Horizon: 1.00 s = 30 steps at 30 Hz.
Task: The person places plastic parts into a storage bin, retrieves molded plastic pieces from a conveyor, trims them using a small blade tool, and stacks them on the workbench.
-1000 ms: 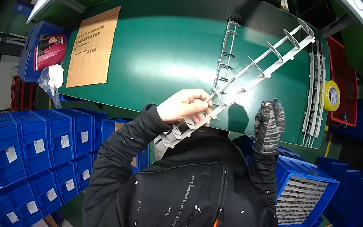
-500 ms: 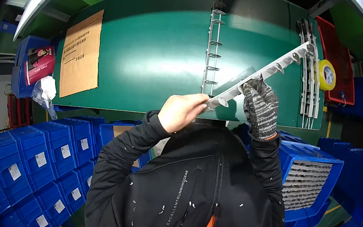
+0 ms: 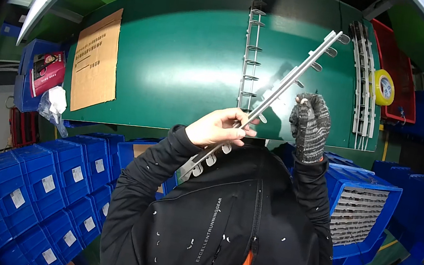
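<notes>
My left hand, bare, is closed around the middle of a long grey metal strip with rounded tabs along one side. The strip slants from beside my left sleeve up to the far right, above the table. Apart from it, my right hand, in a dark grey knitted glove with fingertips showing, is curled shut. A small dark tip stands out above its fingers, too small to name. A second tabbed strip lies lengthwise on the green table, just beyond my left hand.
Several tabbed strips lie at the table's right, beside a yellow tape roll and a red crate. Flat cardboard is at the left. Blue bins stand at lower left; another bin holds stacked strips.
My right hand has let go of the strip and moved slightly right. The strip has turned over and slid down through my left hand, its lower end now beside my left sleeve.
</notes>
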{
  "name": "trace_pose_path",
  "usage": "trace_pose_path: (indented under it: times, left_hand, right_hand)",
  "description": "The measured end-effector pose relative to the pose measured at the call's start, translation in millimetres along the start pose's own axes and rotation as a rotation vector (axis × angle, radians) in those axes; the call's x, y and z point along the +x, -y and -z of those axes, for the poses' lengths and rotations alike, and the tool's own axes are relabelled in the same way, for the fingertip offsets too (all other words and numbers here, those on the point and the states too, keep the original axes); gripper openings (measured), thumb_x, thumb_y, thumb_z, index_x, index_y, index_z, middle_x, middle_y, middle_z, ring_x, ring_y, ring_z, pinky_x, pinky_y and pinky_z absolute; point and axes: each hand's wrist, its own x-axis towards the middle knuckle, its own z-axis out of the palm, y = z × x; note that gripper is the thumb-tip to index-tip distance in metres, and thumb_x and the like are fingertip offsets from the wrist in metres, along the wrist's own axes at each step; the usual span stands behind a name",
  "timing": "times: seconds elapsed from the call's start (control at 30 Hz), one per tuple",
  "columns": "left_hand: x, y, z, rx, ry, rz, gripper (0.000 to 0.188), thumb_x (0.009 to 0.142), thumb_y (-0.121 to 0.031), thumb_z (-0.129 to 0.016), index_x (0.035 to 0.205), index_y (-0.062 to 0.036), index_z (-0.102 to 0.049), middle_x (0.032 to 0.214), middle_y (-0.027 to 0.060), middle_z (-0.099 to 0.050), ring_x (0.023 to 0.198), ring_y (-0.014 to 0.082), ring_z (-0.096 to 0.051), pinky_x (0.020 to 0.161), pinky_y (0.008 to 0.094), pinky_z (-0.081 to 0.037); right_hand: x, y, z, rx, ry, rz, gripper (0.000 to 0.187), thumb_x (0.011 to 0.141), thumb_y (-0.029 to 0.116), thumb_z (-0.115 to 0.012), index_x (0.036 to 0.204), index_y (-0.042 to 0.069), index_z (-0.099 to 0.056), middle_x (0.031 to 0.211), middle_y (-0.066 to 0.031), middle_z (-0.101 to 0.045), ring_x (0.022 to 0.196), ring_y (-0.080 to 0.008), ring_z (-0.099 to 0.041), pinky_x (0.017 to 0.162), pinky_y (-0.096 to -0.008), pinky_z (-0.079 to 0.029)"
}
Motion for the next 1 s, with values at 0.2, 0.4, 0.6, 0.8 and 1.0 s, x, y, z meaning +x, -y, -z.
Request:
trace_pose_path:
  times: [0.2, 0.4, 0.6, 0.8, 1.0]
  left_hand:
    - [8.2, 2.5, -2.9, 0.273, -0.139, -0.045, 0.017, 0.076, -0.007, -0.061, 0.09, -0.0046, -0.052, 0.092, 0.004, -0.049, 0.072, 0.0087, -0.05, 0.063, 0.0239, -0.045]
    - [11.4, 2.6, -3.7, 0.716, -0.206, -0.392, 0.016, 0.072, -0.006, -0.062, 0.084, -0.0026, -0.052, 0.092, 0.0066, -0.048, 0.077, 0.0125, -0.05, 0.065, 0.0247, -0.043]
    - [25.6, -0.3, 1.8, 0.89, -0.313, -0.437, 0.016, 0.072, -0.008, -0.062, 0.085, -0.0046, -0.053, 0.098, 0.0075, -0.049, 0.075, 0.0128, -0.051, 0.055, 0.0222, -0.043]
    - [23.5, -1.1, -16.8, 1.169, -0.415, -0.463, 0.019, 0.072, -0.008, -0.063, 0.087, -0.004, -0.053, 0.1, 0.0096, -0.05, 0.081, 0.0198, -0.054, 0.063, 0.0279, -0.045]
    - [14.7, -13.1, -17.1, 1.069, -0.419, -0.551, 0.047, 0.07, -0.011, -0.064, 0.114, -0.0081, -0.048, 0.123, 0.0166, -0.039, 0.104, 0.0268, -0.049, 0.082, 0.0329, -0.043]
  right_hand:
    - [-4.2, -23.4, 4.4, -0.697, 0.257, 0.562, 0.018, 0.086, 0.017, -0.049, 0.081, 0.001, -0.057, 0.058, -0.0058, -0.051, 0.047, -0.0149, -0.047, 0.045, -0.0282, -0.037]
    - [2.5, -23.9, -2.8, -0.981, 0.039, 0.615, 0.014, 0.081, 0.014, -0.052, 0.079, 0.002, -0.058, 0.069, -0.0157, -0.057, 0.062, -0.0325, -0.055, 0.056, -0.0388, -0.043]
    - [5.0, -25.4, -2.7, -0.78, 0.305, 0.383, 0.013, 0.081, 0.01, -0.053, 0.084, 0.0, -0.06, 0.066, -0.0091, -0.056, 0.054, -0.0204, -0.053, 0.051, -0.0309, -0.041]
    - [2.4, -8.0, -19.4, -0.41, -0.004, 0.174, 0.012, 0.078, 0.009, -0.058, 0.084, -0.001, -0.057, 0.064, -0.0088, -0.057, 0.054, -0.0148, -0.051, 0.053, -0.0287, -0.042]
    - [14.0, -5.8, -17.3, 0.024, -0.044, -0.085, 0.013, 0.081, 0.016, -0.055, 0.08, 0.003, -0.057, 0.056, 0.0025, -0.05, 0.044, -0.0033, -0.042, 0.04, -0.0178, -0.031]
